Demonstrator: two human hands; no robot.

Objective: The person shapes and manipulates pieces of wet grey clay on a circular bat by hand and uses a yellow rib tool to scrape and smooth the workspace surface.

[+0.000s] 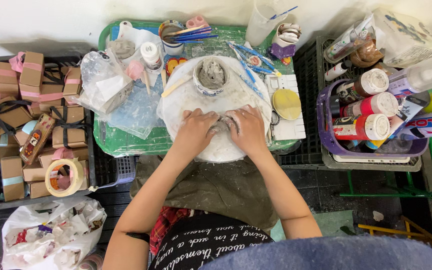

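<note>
Clay: grey lump (222,125) on the near part of our white round board (176,112).
Grip: left hand (196,131) and right hand (247,129) cupped, pressing it between them.
Pressure: we'd keep it even, thumbs close.
Far: clay pot (211,76).

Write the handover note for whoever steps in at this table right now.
Left hand: pressed down on a grey clay lump, fingers curled over it.
Right hand: same, on the lump's other side; the two hands meet over it.
The lump lies on the near part of a round white board on the green tray.
A cup of grey clay stands at the far side of the board.
Blue-handled tools lie beside the cup, untouched.
Done: clay is out on the board. Left: the lump has no clear shape yet.
</note>
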